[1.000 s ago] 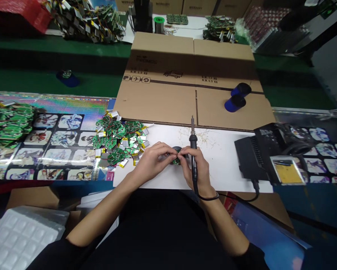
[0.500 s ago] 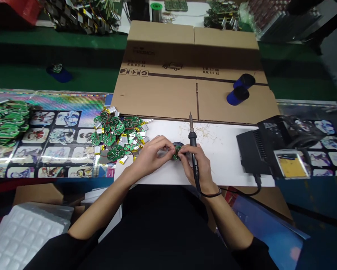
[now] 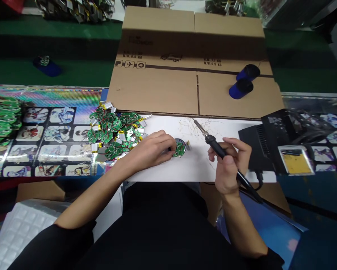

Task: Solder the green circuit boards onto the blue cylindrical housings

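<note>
My left hand (image 3: 158,148) is closed at the left edge of a small green circuit board (image 3: 180,149), fingertips pressed on it. The board rests on a round dark-rimmed part on the white work surface (image 3: 157,174). A small silvery piece stands at the board's right side. In my right hand (image 3: 230,165) is a black soldering iron (image 3: 217,148), its metal tip pointing up and left, apart from the board. A heap of green circuit boards (image 3: 114,129) with wires and silver battery packs lies left of my left hand.
A flattened cardboard box (image 3: 157,90) lies behind the white surface, with two blue cylinders (image 3: 240,89) on it. Wire scraps (image 3: 210,125) are scattered before it. A black soldering station (image 3: 252,146) stands at right, by a yellow sponge (image 3: 294,161). More boards (image 3: 3,120) are stacked far left.
My right hand has moved right, away from the board, and the soldering iron has turned from upright to slanting up-left. My left hand stays at the board. The camera view has shifted slightly.
</note>
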`<action>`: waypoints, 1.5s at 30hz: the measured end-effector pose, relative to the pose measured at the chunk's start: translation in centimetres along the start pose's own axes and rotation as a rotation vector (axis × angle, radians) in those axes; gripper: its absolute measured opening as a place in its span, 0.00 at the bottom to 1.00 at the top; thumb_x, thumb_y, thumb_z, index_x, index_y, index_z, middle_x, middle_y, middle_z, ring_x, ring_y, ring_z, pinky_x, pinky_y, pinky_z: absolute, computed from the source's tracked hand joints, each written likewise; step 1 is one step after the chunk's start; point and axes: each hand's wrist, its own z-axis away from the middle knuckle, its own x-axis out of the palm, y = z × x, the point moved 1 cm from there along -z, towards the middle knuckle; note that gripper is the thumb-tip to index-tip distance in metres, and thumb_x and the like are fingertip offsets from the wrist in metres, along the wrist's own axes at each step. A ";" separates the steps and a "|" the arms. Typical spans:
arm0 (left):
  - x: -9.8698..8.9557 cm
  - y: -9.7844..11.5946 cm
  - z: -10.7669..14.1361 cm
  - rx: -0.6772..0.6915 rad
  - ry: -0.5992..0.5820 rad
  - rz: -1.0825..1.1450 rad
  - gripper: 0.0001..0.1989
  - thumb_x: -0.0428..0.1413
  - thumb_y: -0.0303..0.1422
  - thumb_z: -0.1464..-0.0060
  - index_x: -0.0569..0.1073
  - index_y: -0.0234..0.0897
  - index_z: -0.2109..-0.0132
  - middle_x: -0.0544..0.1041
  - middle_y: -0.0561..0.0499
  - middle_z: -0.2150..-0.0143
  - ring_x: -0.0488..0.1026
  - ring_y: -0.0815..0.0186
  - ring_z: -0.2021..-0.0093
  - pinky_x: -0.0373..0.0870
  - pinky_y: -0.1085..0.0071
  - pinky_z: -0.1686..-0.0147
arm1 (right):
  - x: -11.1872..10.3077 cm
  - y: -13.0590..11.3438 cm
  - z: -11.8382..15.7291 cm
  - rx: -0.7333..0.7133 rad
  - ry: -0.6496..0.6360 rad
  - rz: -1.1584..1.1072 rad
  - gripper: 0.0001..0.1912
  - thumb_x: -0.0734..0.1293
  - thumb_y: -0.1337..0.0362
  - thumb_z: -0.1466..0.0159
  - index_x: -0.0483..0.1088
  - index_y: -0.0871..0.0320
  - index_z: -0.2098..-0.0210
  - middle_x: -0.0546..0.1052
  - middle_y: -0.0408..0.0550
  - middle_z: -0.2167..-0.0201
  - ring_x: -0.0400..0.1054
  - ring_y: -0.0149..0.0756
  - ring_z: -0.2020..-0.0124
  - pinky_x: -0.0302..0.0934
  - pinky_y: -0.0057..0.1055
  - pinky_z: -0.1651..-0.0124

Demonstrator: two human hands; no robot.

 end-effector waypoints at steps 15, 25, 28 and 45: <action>0.0 0.0 -0.1 0.021 0.022 -0.019 0.07 0.53 0.28 0.29 0.76 0.38 0.56 0.82 0.46 0.55 0.75 0.60 0.54 0.72 0.64 0.50 | -2.9 -0.9 0.0 -0.051 -0.205 0.252 0.02 0.75 0.65 0.36 0.79 0.53 0.63 0.82 0.42 0.73 0.75 0.33 0.77 0.70 0.28 0.76; 0.0 0.0 -0.2 0.009 0.007 0.001 0.08 0.53 0.28 0.29 0.76 0.38 0.56 0.82 0.46 0.55 0.75 0.60 0.54 0.73 0.63 0.50 | -2.5 -1.7 -0.5 -0.115 -0.358 0.296 0.04 0.73 0.68 0.38 0.78 0.53 0.63 0.80 0.42 0.74 0.73 0.33 0.77 0.66 0.28 0.76; 0.1 -0.1 -0.2 0.024 0.013 -0.013 0.07 0.52 0.28 0.29 0.76 0.37 0.56 0.82 0.46 0.55 0.75 0.61 0.54 0.73 0.64 0.50 | -2.5 -1.7 -0.4 -0.120 -0.378 0.285 0.05 0.73 0.69 0.37 0.78 0.53 0.62 0.80 0.42 0.74 0.74 0.34 0.76 0.66 0.29 0.75; 0.2 -0.3 -0.1 0.061 0.034 -0.029 0.07 0.53 0.28 0.28 0.76 0.36 0.56 0.82 0.46 0.55 0.75 0.61 0.55 0.73 0.64 0.50 | -2.2 -2.3 -0.9 -0.134 -0.479 0.197 0.08 0.73 0.72 0.39 0.78 0.54 0.61 0.79 0.44 0.72 0.75 0.36 0.72 0.67 0.31 0.71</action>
